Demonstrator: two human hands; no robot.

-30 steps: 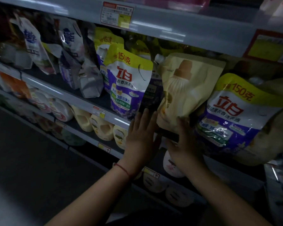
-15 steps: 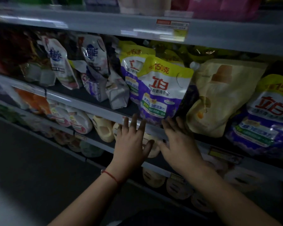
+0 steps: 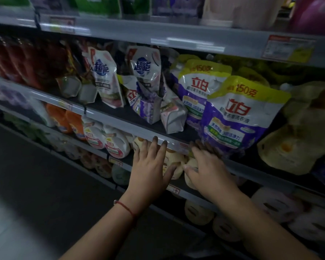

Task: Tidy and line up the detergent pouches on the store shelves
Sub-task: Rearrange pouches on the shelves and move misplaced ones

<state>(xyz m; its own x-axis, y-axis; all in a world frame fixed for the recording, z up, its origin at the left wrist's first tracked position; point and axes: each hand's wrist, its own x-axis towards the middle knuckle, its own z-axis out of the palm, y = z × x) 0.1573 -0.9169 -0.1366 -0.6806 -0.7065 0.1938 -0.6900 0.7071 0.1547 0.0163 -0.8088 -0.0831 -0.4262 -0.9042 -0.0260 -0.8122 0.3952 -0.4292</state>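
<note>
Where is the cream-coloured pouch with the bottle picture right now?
In the head view the cream pouch is at the far right of the middle shelf, leaning just right of the front purple-and-yellow pouch.

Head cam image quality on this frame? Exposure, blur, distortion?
Head view: underexposed, the floor and lower shelves almost black; glare streaks on the grey shelf edge rail; motion blur at the top and left edges, though print on the front purple-and-yellow detergent pouch stays readable; wide-angle bowing tilts the shelves; both hands evenly dim.
</note>
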